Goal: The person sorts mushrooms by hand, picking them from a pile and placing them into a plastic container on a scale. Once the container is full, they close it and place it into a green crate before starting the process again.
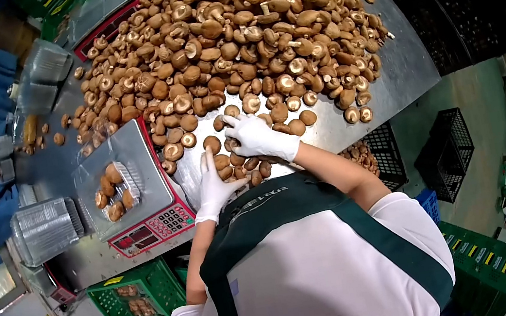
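Brown mushrooms (240,34) lie in a large heap on the metal table (401,55). At the near edge, in front of my apron, both gloved hands frame a small group of mushrooms (222,162). My left hand (210,188) rests at the group's left side, fingers apart, its fingertips beside a round cap. My right hand (257,136) spreads over the group's right side, its fingertips by a mushroom near the heap. To the left, a clear plastic tray (128,178) with several mushrooms sits on the red-edged scale (159,224).
Stacked clear trays (47,231) stand left of the scale. A second scale (107,29) is at the upper left. Below the table is a green crate (115,312) with packed trays. Black crates (444,154) and green crates (482,267) are on the right.
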### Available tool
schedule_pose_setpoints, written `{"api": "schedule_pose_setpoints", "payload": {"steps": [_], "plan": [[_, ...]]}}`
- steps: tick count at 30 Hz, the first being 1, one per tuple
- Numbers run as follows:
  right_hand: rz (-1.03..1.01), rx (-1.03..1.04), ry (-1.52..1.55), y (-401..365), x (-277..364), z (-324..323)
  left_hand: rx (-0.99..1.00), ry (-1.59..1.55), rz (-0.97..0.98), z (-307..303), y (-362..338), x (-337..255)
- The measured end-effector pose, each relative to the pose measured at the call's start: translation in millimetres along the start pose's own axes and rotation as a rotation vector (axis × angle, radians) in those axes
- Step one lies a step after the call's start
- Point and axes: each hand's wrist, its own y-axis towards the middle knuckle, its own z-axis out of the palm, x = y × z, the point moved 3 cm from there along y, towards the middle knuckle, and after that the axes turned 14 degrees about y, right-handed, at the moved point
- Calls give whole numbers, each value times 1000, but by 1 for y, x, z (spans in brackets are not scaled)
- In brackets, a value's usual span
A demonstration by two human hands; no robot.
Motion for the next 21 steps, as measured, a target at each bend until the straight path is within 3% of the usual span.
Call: {"api": "schedule_pose_setpoints", "payload": {"steps": [2, 3, 6, 7, 10, 12, 14, 16, 21], "plan": [[-47, -72, 14, -19, -6, -2, 43, -17, 50, 3, 11, -10], [7, -4, 27, -25, -4, -10, 96, 16, 75, 3, 14, -16], [190, -94, 324, -37, -6, -35, 161, 58, 95, 5, 16, -16], [83, -218, 266, -36, -16, -39, 142, 69, 126, 5, 14, -12], [186, -350, 209, -33, -35, -58, 135, 7, 178, 1, 9, -11], [256, -268, 46, -29, -52, -48, 173, -56, 188, -1, 8, -10], [182, -261, -122, -26, -47, -39, 179, -38, 183, -3, 8, -13], [246, -149, -155, -26, -33, -31, 197, 50, 147, 0, 9, -13], [286, -103, -231, -35, -28, -26, 226, 97, 139, 5, 14, -24]]}}
